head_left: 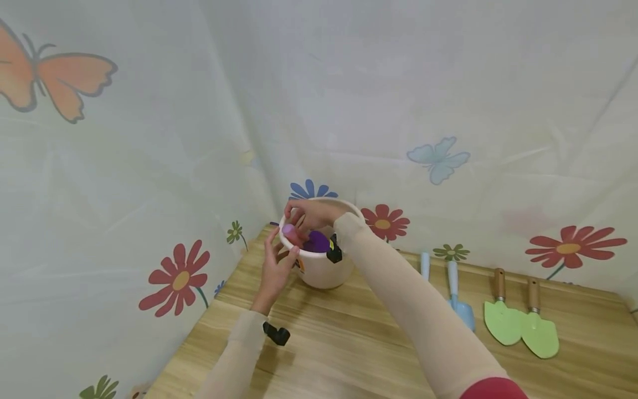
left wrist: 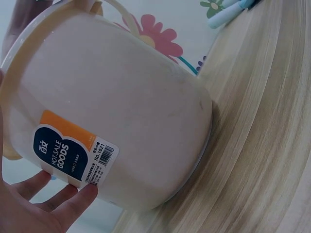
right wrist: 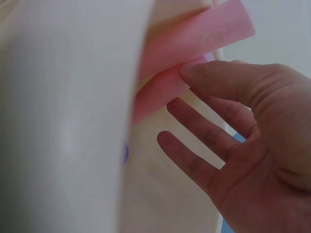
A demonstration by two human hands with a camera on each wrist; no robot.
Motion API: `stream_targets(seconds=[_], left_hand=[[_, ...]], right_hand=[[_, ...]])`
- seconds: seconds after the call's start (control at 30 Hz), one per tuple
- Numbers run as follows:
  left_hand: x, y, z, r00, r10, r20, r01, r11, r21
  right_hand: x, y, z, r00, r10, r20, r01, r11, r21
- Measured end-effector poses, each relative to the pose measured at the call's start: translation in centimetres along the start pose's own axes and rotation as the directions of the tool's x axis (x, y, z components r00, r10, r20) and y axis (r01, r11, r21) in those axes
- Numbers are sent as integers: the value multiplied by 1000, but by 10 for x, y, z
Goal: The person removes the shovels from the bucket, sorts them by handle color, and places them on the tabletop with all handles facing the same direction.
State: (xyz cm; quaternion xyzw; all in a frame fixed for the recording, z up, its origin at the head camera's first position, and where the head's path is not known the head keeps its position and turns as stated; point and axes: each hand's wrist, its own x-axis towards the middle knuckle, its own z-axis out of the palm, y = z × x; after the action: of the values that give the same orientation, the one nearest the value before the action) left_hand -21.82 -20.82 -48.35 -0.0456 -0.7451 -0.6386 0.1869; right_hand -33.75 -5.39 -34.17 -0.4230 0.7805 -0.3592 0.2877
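Note:
A cream bucket (head_left: pixel 326 271) with an orange and navy label (left wrist: pixel 68 148) stands on the wooden table. At its near left rim my left hand (head_left: pixel 276 271) holds it, several fingertips against the outer wall by the label. My right hand (head_left: pixel 311 213) reaches over the rim into the bucket. There its thumb and index finger pinch the lower pink handle (right wrist: pixel 163 90), while the other fingers stay spread apart. Another pink handle (right wrist: pixel 204 36) lies just above, leaning at the rim. A purple piece (head_left: pixel 317 242) shows inside the bucket; the handles' lower ends are hidden.
To the right on the table (head_left: pixel 319 343) lie two green trowels with wooden handles (head_left: pixel 503 321) and a blue shovel (head_left: pixel 463 313). Another blue handle (head_left: pixel 425 265) is partly covered by the right arm. Flower-printed white sheeting (head_left: pixel 349 111) closes off the back and left.

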Motion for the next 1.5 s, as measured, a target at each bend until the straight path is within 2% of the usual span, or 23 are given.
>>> stream_targets(seconds=[0.23, 0.4, 0.53, 0.73, 0.83, 1.07, 1.2, 1.33, 1.5], left_hand=[[-1, 2, 1, 1000, 4, -10, -4, 1000, 8], [-2, 3, 1, 1000, 5, -4, -5, 1000, -1], [-2, 2, 2, 1000, 6, -2, -6, 1000, -6], [-1, 3, 2, 1000, 15, 4, -15, 1000, 5], [-1, 4, 3, 1000, 14, 7, -14, 1000, 11], [-2, 19, 3, 999, -18, 43, 18, 1000, 7], [0, 10, 3, 999, -20, 31, 20, 1000, 11], [2, 2, 3, 1000, -16, 6, 16, 1000, 19], [3, 1, 4, 1000, 3, -8, -3, 1000, 25]], right_hand=[[-2, -3, 6, 999, -28, -46, 28, 1000, 8], [-5, -8, 11, 998, -25, -60, 29, 997, 65], [-4, -7, 12, 997, -15, -69, 19, 998, 58], [1, 1, 6, 993, -4, -120, 1, 1000, -19], [1, 2, 3, 987, -27, -157, 16, 998, -67], [1, 5, -3, 968, -93, -233, 43, 976, -211], [1, 7, -8, 962, -70, -266, 11, 975, -220], [-3, 7, -12, 947, -44, -318, -26, 977, -212], [-7, 9, -17, 930, -68, -361, -26, 968, -251]])
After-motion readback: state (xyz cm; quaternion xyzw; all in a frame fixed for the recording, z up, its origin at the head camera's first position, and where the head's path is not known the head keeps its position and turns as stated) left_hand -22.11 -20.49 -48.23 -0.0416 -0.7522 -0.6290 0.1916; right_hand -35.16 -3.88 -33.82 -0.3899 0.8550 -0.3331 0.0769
